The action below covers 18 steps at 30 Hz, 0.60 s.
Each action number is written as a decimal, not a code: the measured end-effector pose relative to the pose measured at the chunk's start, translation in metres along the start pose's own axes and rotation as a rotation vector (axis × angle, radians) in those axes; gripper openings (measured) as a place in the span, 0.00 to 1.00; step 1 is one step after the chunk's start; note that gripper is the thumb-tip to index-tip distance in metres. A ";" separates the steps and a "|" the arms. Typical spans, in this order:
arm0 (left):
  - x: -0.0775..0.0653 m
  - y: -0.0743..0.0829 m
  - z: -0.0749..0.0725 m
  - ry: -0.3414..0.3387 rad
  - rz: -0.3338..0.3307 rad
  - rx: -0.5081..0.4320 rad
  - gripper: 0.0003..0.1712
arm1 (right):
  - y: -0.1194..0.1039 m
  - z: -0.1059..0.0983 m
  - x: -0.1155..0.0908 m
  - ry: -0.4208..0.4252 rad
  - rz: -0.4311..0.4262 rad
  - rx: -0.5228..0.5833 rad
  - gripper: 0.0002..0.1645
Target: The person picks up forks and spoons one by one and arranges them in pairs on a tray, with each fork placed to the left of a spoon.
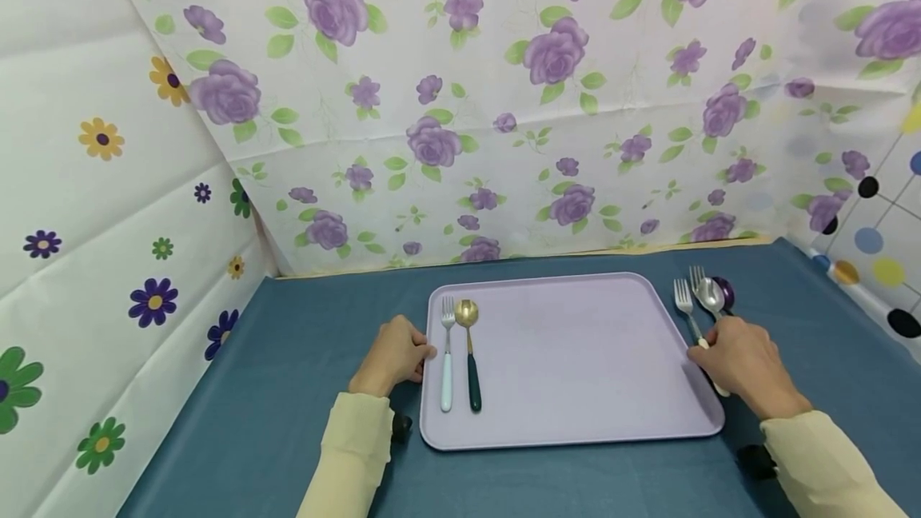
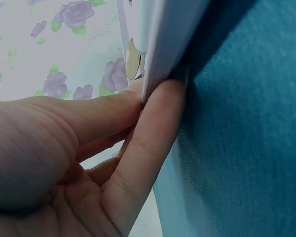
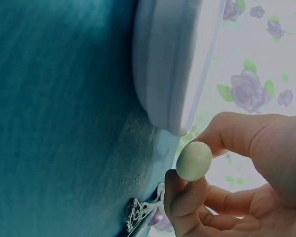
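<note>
A pale lilac tray [image 1: 576,358] lies on the table. On its left side are a fork [image 1: 447,358] with a pale mint handle and a gold spoon [image 1: 472,366] with a dark green handle, side by side. My left hand [image 1: 396,354] pinches the tray's left rim [image 2: 160,44] between thumb and fingers. Right of the tray, my right hand [image 1: 741,362] pinches a fork [image 1: 685,302] by its cream handle, whose rounded end [image 3: 194,160] faces the right wrist camera. Just beyond that hand lie another fork [image 1: 695,276], a silver spoon [image 1: 711,294] and a dark purple spoon [image 1: 725,294], their handles partly hidden.
A blue-green cloth [image 1: 324,310] covers the table. Behind it hangs a white sheet with purple flowers [image 1: 432,142]. Patterned sheets stand at the left [image 1: 151,302] and the right [image 1: 885,238]. An ornate silver handle [image 3: 140,212] shows below the right hand's fingers.
</note>
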<state>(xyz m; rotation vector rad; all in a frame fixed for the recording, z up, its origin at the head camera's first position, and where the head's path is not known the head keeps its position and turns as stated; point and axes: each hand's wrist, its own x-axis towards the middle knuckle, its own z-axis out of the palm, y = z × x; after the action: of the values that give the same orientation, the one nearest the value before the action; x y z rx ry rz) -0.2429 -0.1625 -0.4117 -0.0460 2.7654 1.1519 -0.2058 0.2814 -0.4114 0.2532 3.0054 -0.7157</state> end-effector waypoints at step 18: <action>-0.001 0.001 -0.001 -0.007 0.000 -0.003 0.06 | -0.008 0.001 -0.001 0.033 -0.028 0.005 0.17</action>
<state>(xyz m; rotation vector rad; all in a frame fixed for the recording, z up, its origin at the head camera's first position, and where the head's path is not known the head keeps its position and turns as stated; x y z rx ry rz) -0.2422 -0.1626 -0.4107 -0.0429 2.7573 1.1545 -0.2066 0.2733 -0.4089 0.2256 3.0446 -0.7282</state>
